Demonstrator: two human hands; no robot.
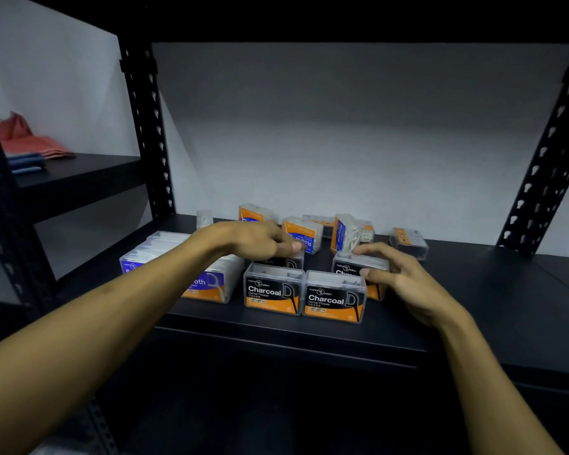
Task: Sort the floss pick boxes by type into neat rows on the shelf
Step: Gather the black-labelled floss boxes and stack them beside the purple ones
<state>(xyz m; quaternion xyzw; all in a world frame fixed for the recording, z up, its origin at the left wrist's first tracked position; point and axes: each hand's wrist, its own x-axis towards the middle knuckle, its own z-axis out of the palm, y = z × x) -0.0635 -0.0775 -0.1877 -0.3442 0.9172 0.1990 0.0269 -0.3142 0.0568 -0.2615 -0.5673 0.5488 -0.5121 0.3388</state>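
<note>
Head view of a black metal shelf carrying clear floss pick boxes. At the front edge, two Charcoal boxes stand upright side by side, touching, labels facing the viewer. Behind the left one stands a third Charcoal box, largely hidden; the left hand reaches over it, fingers curled down onto its top, gripping it. Behind and to the right of the front pair stands a fourth Charcoal box, held by the right hand: thumb against its near face, fingers arched over its top and right side. To the left, a row of blue-and-orange Smooth boxes sits packed together, partly covered by the left forearm. Toward the back wall, Round boxes with blue-and-orange labels lie scattered: one tilted with its label upside down, another standing on end just behind the right hand's box. Further boxes lie well apart at the right rear; their type cannot be read. On a neighbouring shelf at the far left rest a folded red cloth and blue items
</note>
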